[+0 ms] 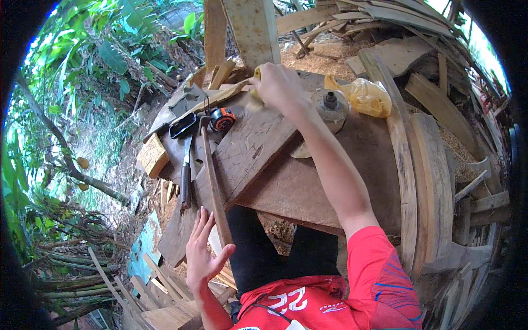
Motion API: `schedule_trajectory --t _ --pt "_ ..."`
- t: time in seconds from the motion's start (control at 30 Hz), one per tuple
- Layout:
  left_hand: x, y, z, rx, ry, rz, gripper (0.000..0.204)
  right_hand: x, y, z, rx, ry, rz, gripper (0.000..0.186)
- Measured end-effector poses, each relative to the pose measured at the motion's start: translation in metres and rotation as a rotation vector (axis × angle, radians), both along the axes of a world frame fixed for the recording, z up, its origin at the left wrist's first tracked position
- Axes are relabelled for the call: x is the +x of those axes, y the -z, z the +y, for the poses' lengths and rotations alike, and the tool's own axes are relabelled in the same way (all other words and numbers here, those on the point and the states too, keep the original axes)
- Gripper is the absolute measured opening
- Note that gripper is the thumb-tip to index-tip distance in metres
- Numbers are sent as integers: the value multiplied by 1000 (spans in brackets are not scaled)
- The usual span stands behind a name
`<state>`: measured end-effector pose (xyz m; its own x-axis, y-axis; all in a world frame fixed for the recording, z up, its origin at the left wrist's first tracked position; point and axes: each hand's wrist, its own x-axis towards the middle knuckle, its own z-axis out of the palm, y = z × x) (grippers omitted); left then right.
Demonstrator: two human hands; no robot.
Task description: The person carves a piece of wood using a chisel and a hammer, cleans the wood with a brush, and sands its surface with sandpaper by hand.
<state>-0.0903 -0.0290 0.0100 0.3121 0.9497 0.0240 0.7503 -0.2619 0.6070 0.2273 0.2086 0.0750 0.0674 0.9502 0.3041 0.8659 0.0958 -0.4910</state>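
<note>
My right hand (pixel 279 85) reaches far across a rough wooden work table (pixel 308 181) and is closed on a small yellow object (pixel 257 72) at the table's far edge; most of that object is hidden by the fingers. My left hand (pixel 202 254) hovers open near the table's near-left edge, fingers spread, holding nothing, close to the end of a long wooden handle (pixel 214 181). A wide flat plank (pixel 247 151) lies across the table under my right forearm.
An orange-and-black tape measure (pixel 222 119), a black case (pixel 182 125), a chisel-like tool (pixel 185 176), a disc with a hub (pixel 330 104) and a yellow plastic bag (pixel 367 97) lie on the table. Curved boards (pixel 426 176) and scrap wood crowd the right. Green foliage lies left.
</note>
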Motion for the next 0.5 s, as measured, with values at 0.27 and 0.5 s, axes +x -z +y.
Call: schedule_trajectory --t 0.27,0.5 --pt "2 -3 -1 -21 -26 4 82 -6 -19 -13 -67 -27 -195 27" --pt "3 -3 -2 -8 -35 12 78 1 -22 -19 -122 -213 -90 30"
